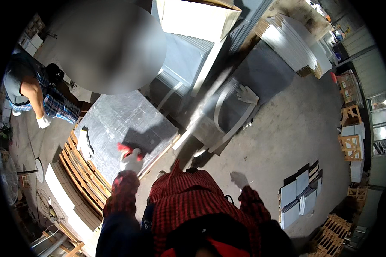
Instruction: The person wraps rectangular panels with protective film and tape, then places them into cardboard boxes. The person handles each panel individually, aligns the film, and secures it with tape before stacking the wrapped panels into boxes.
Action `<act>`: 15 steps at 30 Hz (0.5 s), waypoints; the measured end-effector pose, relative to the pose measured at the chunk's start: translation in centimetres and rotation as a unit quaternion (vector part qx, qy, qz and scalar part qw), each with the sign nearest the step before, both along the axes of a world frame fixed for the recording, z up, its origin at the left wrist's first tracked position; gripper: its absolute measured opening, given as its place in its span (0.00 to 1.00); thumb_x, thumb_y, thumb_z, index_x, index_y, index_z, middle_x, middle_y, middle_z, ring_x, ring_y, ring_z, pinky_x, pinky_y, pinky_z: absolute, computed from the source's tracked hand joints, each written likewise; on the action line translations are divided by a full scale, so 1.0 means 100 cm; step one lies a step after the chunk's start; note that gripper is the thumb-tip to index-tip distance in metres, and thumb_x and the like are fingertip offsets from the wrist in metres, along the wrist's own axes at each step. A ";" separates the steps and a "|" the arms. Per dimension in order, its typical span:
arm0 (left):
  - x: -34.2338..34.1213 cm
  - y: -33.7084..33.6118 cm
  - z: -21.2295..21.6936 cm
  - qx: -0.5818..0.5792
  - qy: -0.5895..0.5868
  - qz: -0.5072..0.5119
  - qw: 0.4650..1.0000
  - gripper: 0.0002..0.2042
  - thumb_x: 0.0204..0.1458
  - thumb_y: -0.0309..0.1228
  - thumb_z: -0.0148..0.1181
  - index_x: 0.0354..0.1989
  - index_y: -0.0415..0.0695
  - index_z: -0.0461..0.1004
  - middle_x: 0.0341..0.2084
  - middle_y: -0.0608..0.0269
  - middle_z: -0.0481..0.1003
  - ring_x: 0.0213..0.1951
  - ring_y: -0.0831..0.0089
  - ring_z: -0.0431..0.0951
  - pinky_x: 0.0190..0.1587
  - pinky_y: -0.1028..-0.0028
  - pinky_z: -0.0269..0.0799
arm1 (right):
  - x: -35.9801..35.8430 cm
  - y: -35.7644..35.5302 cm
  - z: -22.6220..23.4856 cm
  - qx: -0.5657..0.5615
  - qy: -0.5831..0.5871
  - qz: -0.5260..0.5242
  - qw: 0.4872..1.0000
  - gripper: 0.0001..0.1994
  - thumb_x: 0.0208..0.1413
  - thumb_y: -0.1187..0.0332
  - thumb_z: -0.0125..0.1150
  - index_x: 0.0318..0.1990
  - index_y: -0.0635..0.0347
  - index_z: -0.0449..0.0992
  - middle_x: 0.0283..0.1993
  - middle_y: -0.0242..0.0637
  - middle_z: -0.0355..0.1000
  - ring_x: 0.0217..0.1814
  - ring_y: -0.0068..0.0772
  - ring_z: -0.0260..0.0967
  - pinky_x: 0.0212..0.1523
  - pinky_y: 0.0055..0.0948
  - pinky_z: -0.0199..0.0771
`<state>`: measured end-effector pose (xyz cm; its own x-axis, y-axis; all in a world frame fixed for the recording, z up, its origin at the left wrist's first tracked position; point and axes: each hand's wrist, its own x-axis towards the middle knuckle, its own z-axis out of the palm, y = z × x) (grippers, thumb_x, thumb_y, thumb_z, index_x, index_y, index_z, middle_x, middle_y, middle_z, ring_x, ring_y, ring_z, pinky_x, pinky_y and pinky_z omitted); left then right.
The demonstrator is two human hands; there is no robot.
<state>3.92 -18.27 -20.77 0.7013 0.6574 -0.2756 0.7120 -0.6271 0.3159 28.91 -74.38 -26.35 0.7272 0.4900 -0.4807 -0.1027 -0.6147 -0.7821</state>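
My left hand (132,162), in a white glove, is closed on a red object (124,148) whose kind I cannot make out. It is over the near right part of a grey, scuffed slab top (116,120) resting on wooden pallets, and casts a shadow there. A white glove (84,144) lies at the slab's left edge. My right hand (239,179), also gloved, hangs beside my body above the concrete floor, apart from any object. Its fingers are blurred. Farther ahead, another pale glove (246,94) lies on a dark slab (259,70) beside loose white straps (240,122).
A person (34,92) bends over at the left. A large grey disc (111,47) hides the upper left. Ahead stand stacked grey sheets (182,55) under a white box (197,19). White panels (291,45) lean at the far right. Tiles (298,195) lie on the right floor.
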 end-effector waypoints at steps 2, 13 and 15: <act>0.005 -0.004 0.051 -0.071 0.118 0.107 0.985 0.19 0.49 0.43 0.63 0.51 0.59 0.71 0.40 0.44 0.77 0.42 0.43 0.78 0.50 0.50 0.70 | 0.060 0.031 0.003 -0.138 -0.033 -0.020 0.990 0.20 0.59 0.56 0.60 0.48 0.65 0.79 0.37 0.36 0.79 0.36 0.29 0.74 0.36 0.33 0.73; -0.060 -0.010 0.072 -0.006 0.182 0.214 0.960 0.29 0.48 0.38 0.56 0.63 0.57 0.62 0.39 0.41 0.78 0.42 0.43 0.79 0.44 0.48 0.73 | 0.121 0.136 0.091 -0.150 -0.030 0.175 0.973 0.20 0.59 0.53 0.56 0.46 0.62 0.79 0.47 0.48 0.78 0.51 0.49 0.74 0.54 0.41 0.71; -0.079 -0.029 0.056 0.062 0.169 0.129 0.975 0.35 0.43 0.43 0.64 0.63 0.55 0.61 0.47 0.39 0.72 0.50 0.43 0.73 0.51 0.49 0.68 | 0.100 0.107 0.059 -0.152 -0.112 0.268 0.945 0.21 0.59 0.51 0.55 0.44 0.61 0.80 0.46 0.49 0.78 0.52 0.51 0.74 0.55 0.43 0.70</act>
<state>-3.98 -21.17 -15.20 0.3919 0.8427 -0.3690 0.9010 -0.4328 -0.0315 38.89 -63.65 -20.44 0.5147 0.6799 -0.5223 0.4335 -0.7320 -0.5256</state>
